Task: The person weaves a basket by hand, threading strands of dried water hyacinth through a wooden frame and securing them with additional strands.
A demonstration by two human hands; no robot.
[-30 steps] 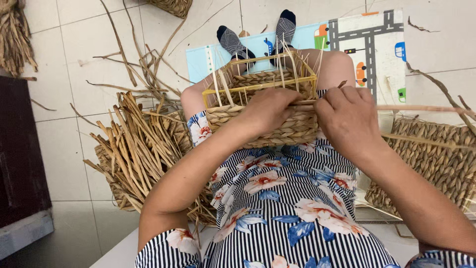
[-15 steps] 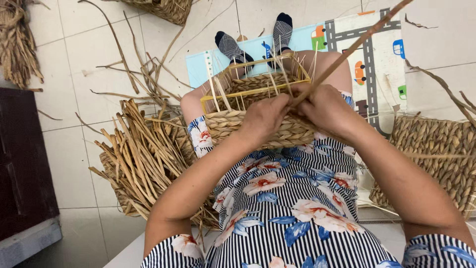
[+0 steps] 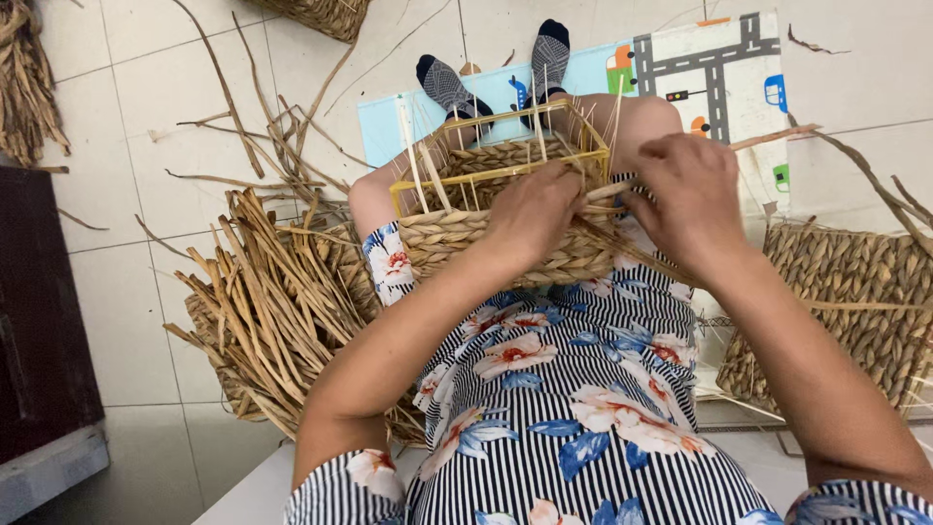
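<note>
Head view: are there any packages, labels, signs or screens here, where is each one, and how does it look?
No packages, labels or screens show.
Play mat: flat on the tiled floor under the feet, rectangular, pale with a grey road pattern and small coloured vehicle and traffic-light pictures, light blue at its left part; the only printed surface here.

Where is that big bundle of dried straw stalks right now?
In the head view, the bundle of dried stalks lies on the tiled floor at the person's left side, beside their left leg and below the half-woven basket on their lap.
</note>
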